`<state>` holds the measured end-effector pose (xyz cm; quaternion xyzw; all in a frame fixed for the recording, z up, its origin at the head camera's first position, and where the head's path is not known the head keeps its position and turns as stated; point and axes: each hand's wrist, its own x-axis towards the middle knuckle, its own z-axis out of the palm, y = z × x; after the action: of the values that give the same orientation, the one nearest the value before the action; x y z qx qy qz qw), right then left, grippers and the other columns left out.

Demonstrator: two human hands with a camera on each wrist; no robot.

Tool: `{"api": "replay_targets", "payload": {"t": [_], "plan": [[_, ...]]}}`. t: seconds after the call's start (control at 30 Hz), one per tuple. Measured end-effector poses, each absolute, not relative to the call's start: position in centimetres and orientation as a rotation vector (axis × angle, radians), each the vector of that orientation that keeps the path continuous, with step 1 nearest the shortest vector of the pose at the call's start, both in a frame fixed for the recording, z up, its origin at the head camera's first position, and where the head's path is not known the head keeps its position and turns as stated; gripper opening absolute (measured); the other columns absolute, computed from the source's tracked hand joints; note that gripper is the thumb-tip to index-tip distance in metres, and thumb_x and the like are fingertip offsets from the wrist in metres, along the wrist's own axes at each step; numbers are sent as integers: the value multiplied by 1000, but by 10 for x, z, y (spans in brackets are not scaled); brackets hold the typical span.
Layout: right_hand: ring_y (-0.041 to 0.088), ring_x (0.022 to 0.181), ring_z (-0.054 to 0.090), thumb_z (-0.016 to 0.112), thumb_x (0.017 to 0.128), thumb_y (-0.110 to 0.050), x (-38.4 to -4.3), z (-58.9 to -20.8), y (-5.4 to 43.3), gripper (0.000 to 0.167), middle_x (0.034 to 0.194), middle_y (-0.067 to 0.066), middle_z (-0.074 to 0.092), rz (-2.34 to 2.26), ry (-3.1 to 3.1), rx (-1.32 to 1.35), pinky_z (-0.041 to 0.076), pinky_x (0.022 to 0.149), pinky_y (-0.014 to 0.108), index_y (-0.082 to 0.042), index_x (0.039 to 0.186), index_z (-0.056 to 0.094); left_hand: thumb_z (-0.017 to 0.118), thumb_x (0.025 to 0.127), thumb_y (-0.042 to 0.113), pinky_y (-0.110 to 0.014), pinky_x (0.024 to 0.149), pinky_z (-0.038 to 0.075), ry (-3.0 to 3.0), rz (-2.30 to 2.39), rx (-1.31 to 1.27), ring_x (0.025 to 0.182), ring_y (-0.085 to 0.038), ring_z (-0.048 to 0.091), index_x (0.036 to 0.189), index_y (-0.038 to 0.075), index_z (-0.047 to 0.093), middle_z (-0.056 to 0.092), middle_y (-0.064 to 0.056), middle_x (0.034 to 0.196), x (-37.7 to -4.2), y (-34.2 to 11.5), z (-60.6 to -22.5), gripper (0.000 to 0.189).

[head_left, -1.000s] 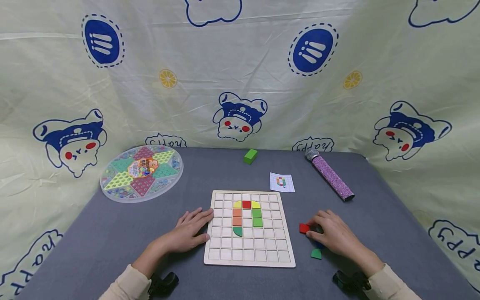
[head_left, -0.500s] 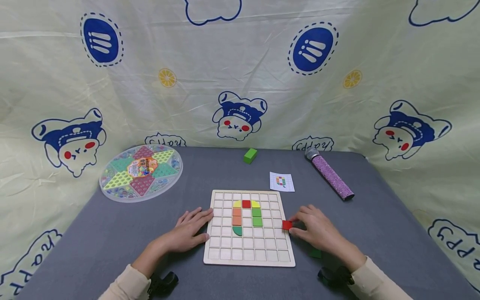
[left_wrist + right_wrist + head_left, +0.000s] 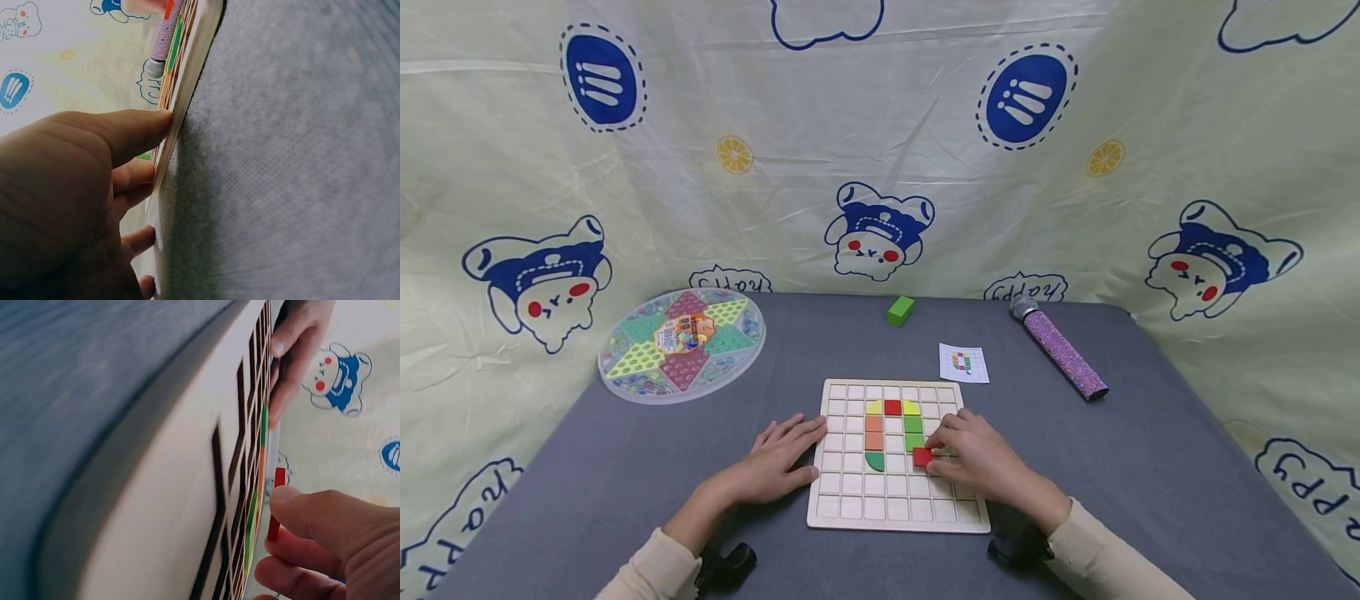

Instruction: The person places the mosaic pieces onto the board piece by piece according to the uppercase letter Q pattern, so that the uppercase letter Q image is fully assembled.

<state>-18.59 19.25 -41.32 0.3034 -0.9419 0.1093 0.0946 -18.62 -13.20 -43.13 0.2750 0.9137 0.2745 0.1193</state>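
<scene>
A wooden grid board (image 3: 846,507) lies on the table. Set in its cells are a red square tile (image 3: 892,407), two yellow tiles (image 3: 875,408), two orange squares (image 3: 874,424), two green squares (image 3: 913,424) and a dark green quarter-round (image 3: 875,462). My right hand (image 3: 977,454) pinches another red square tile (image 3: 922,457) between thumb and fingers, just over the board below the green squares; the right wrist view shows this tile (image 3: 276,506) edge-on above the surface. My left hand (image 3: 771,467) rests flat at the left side, its thumb (image 3: 147,128) touching the board's edge.
Behind the board lies a small pattern card (image 3: 964,364). A green block (image 3: 901,312) stands at the back, with a purple glittery microphone (image 3: 1063,352) on the right. At the back left lies a round Chinese checkers board (image 3: 625,392). A printed curtain (image 3: 790,225) hangs behind the table (image 3: 790,342).
My right hand has picked up the red square from beside the board and carried it left over the grid. Its arm now covers the spot where loose pieces lay. My left hand stays put.
</scene>
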Motion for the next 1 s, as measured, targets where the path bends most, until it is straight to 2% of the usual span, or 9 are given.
{"api": "replay_targets", "payload": {"t": [0.3, 1.0], "plan": [[9, 75, 44, 79, 72, -32, -189, -418, 172, 19, 81, -7, 61, 258, -2726, 970, 38, 66, 24, -19, 85, 73, 53, 96, 27, -65, 112, 5, 2665, 810, 832, 146, -38, 14, 149, 11, 29, 28, -7, 156, -186, -133, -430, 61], [9, 76, 44, 78, 73, -33, -190, -420, 159, 17, 79, -8, 59, 226, -2722, 969, 38, 67, 25, -21, 83, 72, 53, 96, 26, -66, 111, 6, 2672, 826, 852, 145, -39, 15, 149, 9, 30, 28, -8, 156, -185, -133, -430, 60]]}}
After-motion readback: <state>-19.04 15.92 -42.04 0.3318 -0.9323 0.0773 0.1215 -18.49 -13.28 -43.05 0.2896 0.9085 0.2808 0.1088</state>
